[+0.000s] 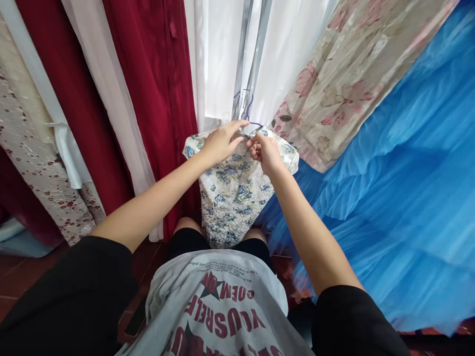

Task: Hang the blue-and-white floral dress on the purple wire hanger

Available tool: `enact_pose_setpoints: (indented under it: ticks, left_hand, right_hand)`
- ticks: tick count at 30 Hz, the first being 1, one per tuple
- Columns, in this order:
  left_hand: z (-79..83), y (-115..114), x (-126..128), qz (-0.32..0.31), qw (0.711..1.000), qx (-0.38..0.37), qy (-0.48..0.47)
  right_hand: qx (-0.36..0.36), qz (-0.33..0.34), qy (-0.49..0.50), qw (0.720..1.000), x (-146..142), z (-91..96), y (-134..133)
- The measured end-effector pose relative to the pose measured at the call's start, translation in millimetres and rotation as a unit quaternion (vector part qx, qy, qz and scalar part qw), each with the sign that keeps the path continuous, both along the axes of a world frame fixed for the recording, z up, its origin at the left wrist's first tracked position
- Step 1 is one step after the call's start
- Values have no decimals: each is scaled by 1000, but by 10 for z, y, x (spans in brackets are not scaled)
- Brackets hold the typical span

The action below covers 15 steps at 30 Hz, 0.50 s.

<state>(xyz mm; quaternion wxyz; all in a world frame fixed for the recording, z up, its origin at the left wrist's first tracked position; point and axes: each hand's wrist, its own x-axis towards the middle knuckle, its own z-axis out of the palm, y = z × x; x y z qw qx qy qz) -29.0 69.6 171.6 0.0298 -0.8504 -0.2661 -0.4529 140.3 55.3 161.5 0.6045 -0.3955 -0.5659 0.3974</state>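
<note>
A white short-sleeved garment with a blue flower print (237,190) hangs in front of me on a purple hanger (251,106). My left hand (220,142) is at the left side of its neckline, thumb and forefinger stretched apart beside the collar. On the right side of the neckline, my right hand (265,150) is closed, its thumb and forefinger pinching the collar edge. The hanger's hook rises just above both hands, near hanging grey straps (256,54). Most of the hanger's body is hidden inside the garment.
Dark red drapes (148,64) and a pale pink cloth (107,89) hang on the left. Behind the garment is white fabric (218,54). A beige floral cloth (334,94) and a large blue tulle skirt (415,198) hang on the right. Reddish floor tiles (22,277) show below.
</note>
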Motion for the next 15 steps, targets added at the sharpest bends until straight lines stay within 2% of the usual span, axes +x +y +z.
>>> enact_pose_setpoints:
  ticks: [3, 8, 12, 15]
  left_hand:
    - [153, 156, 31, -15, 1000, -9, 25]
    - [120, 176, 34, -21, 999, -18, -31]
    - [145, 457, -160, -9, 977, -62, -206]
    - [180, 761, -468, 23, 923, -152, -352]
  right_hand:
    - [30, -17, -27, 999, 2, -29, 31]
    - [51, -82, -104, 990, -51, -330, 126]
    - [21, -63, -116, 991, -139, -675, 147]
    - [7, -46, -112, 993, -165, -843, 136]
